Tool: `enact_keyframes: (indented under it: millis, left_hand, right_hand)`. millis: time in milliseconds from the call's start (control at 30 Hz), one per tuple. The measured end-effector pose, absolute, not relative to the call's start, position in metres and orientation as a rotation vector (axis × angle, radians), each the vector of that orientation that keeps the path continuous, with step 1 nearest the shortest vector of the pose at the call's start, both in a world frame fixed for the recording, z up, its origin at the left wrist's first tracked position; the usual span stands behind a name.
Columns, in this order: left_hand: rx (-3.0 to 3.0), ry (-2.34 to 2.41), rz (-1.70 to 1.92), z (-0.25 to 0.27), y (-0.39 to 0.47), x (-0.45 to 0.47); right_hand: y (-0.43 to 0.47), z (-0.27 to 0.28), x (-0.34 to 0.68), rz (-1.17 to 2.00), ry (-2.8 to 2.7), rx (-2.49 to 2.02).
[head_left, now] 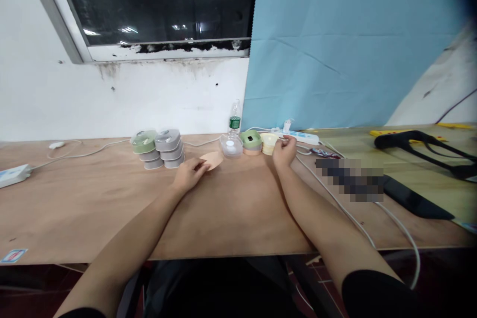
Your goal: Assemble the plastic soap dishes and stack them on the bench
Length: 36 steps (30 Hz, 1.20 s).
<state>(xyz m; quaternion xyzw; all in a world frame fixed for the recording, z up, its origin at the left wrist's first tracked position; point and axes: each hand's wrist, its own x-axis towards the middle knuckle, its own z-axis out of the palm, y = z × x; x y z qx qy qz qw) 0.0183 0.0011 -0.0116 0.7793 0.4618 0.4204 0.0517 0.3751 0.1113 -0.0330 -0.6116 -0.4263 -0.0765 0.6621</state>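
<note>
A thin, flat peach-coloured piece with a rounded edge [214, 160] is pinched in my left hand [189, 175], just above the table. My right hand [284, 151] has its fingers curled together beside a stack of cream-coloured pieces [267, 144]. Whether anything is between those fingers is too small to make out. Between my hands, towards the back, stand a clear plastic container [231, 147] and a green part [250, 138] resting on peach-coloured pieces [252, 150]. To the left of my left hand are two stacks of rounded cases, one topped green [144, 143], the other grey [169, 139].
A plastic bottle [235, 120] with a green label stands by the wall. Power strips [298, 137] and white cables [335, 198] lie on the wooden table [231, 213]. On the right are a black phone-like slab [417, 198] and a black frame [421, 151].
</note>
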Motion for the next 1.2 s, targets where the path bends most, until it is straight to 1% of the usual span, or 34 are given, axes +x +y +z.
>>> enact_keyframes:
  millis: [167,300,367,433,567,700,833,900,1000,1100,1200]
  left_hand:
    - [1.907,1.379,1.567,-0.004,0.001,0.023]
    - [1.589,1.266,1.761,0.0,0.01,0.016]
    - [1.467,1.185,1.809,0.0,0.015,0.011]
    - [1.339,1.102,1.832,-0.001,0.019,0.007]
    - [1.148,0.969,1.781,-0.002,0.022,0.007]
    - [1.103,0.956,1.681,-0.003,0.023,0.011]
    - [1.151,1.126,1.623,-0.008,0.025,0.011]
    - [1.335,1.232,1.578,-0.012,0.025,0.01]
    - [1.857,1.362,1.396,-0.017,0.018,0.009]
    - [2.362,1.311,1.086,-0.016,0.007,0.012]
    - [2.54,1.238,0.919,-0.011,-0.001,0.018]
  right_hand:
    - [0.087,-0.025,0.321,-0.228,-1.52,-1.184]
    - [0.063,-0.029,0.271,-0.369,-1.991,-0.86]
    - [0.052,-0.031,0.253,-0.423,-2.208,-0.693]
    - [0.045,-0.031,0.242,-0.413,-2.37,-0.631]
    - [0.043,-0.032,0.239,-0.343,-2.519,-0.699]
    - [0.049,-0.033,0.246,-0.379,-2.486,-0.694]
    - [0.058,-0.027,0.258,-0.333,-2.112,-0.814]
    - [0.066,-0.024,0.272,-0.313,-1.886,-0.935]
    - [0.081,-0.023,0.301,-0.312,-1.694,-1.101]
    - [0.095,-0.028,0.326,-0.312,-1.555,-1.266]
    - [0.105,-0.033,0.337,-0.26,-1.479,-1.345]
